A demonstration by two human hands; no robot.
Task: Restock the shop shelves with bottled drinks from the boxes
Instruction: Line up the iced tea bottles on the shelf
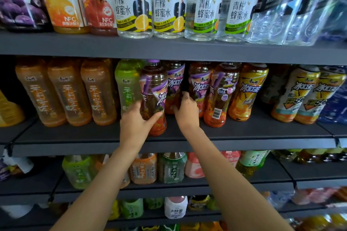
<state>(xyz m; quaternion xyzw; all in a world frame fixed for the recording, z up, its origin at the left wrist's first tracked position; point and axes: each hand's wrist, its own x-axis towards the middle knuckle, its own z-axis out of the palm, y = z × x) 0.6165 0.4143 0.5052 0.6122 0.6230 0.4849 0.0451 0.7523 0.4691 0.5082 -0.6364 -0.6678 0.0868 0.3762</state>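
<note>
Dark grey shop shelves fill the frame in stacked tiers, each packed with bottled drinks. Along the top tier stand juice bottles at the upper left, clear honey-water bottles in the middle and soda water bottles at the upper right. On the middle shelf, orange tea bottles line the left side, a green tea bottle stands beside them, and yellow-labelled iced tea bottles sit toward the right. At centre frame, the left hand grips a purple-labelled iced tea bottle near its lower half, thumb and fingers wrapped around it; the bottle stands upright with its base on the front of the middle shelf. Just to its right, the right hand reaches into the gap between that bottle and the next purple-labelled bottles, its fingers curled against a bottle further back; whether it truly grasps it I cannot tell. Lower tiers hold more mixed bottles, blurred toward the bottom of the frame.
</note>
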